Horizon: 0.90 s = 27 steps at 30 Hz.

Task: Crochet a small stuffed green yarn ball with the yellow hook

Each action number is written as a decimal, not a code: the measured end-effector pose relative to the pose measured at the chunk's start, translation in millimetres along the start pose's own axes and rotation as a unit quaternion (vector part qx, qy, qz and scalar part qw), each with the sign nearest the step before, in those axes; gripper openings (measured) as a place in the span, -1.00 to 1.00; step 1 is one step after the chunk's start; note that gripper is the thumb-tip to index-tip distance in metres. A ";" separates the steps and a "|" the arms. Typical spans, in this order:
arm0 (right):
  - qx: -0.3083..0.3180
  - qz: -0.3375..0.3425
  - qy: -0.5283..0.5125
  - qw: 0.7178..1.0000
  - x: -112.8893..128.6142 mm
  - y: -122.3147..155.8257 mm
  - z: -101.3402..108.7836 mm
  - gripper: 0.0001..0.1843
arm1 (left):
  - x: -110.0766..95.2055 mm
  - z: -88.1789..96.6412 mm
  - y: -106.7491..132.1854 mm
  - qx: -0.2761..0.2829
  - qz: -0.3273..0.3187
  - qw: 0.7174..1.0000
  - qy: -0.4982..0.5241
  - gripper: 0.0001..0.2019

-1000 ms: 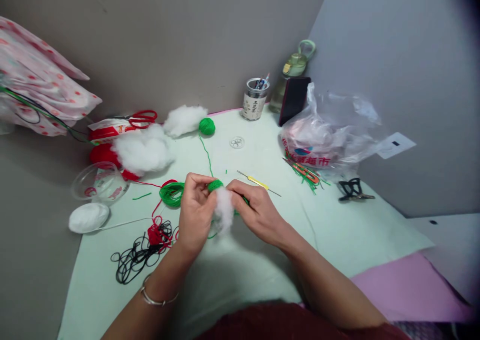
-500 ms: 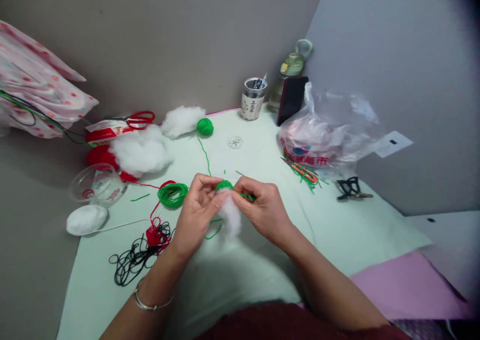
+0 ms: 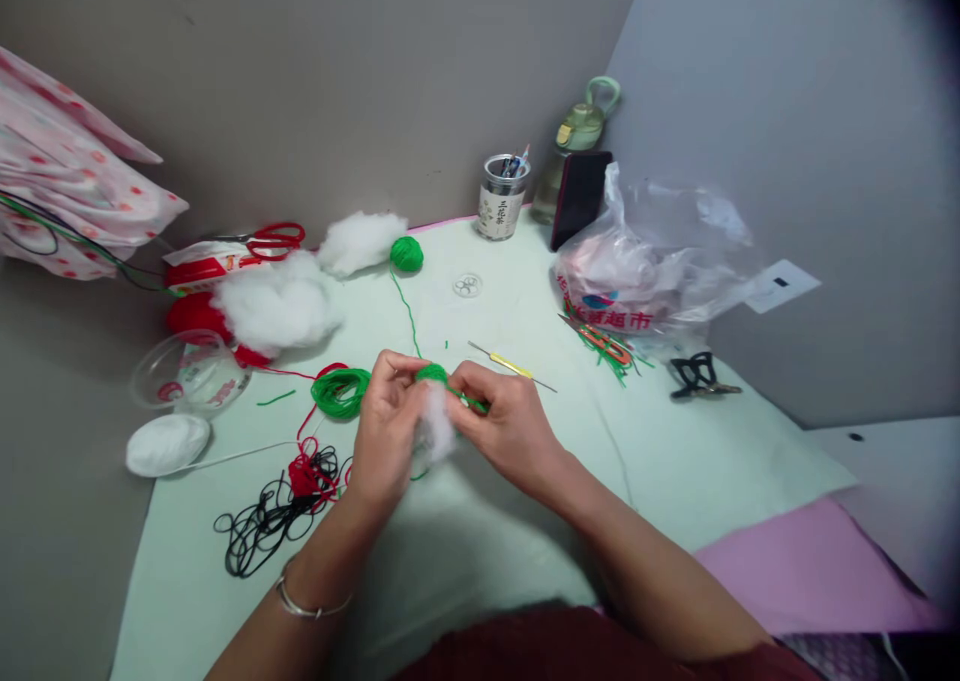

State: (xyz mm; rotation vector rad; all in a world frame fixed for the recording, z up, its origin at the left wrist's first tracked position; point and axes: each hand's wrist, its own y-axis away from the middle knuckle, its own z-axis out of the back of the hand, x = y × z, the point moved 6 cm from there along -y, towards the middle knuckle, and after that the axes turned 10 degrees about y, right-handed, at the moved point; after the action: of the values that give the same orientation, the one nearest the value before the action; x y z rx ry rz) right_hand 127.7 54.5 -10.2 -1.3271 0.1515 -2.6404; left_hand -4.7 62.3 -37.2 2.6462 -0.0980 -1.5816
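Between both hands is a small green crocheted piece (image 3: 432,372), with a white tuft of stuffing (image 3: 438,426) hanging from its near side. My left hand (image 3: 388,431) pinches the piece from the left, thumb toward me. From the right, my right hand (image 3: 510,416) has its fingers closed at the piece's edge, where a green strand or strip (image 3: 472,402) shows under them. Fingers hide part of the work. Just beyond my right hand lies a yellow-handled crochet hook (image 3: 511,365). A strand runs from a green yarn ball (image 3: 406,254) toward my hands.
On the left lie a green yarn coil (image 3: 342,393), tangled black cord (image 3: 262,526), white yarn (image 3: 168,445), stuffing (image 3: 277,306), a clear bowl (image 3: 191,373) and red scissors (image 3: 276,242). A can (image 3: 500,201), plastic bag (image 3: 645,261) and orange snips (image 3: 604,341) stand or lie farther back.
Both hands have shifted slightly left in view with the green piece and stuffing. More of the yellow-handled hook on the table now shows.
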 end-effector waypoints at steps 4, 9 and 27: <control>-0.040 -0.022 -0.002 0.999 -6.1 -2.9 11.2 -0.72 | -5.9 -3.7 2.1 0.059 0.006 0.998 -0.017 -0.77; -0.009 0.001 -0.041 0.999 -0.1 -1.6 19.3 -0.76 | -8.1 -3.9 -0.6 0.095 -0.019 0.995 -0.024 -0.73; -0.001 -0.042 -0.056 0.998 -14.1 -3.6 9.0 -0.73 | -1.5 1.7 -0.3 0.090 -0.015 0.994 -0.054 -0.85</control>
State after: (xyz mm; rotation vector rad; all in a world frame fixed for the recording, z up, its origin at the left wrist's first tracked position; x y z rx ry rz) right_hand 142.8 60.9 -15.3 -1.5105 0.0832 -2.6249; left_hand -6.9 62.7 -36.7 2.7019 -0.2176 -1.8059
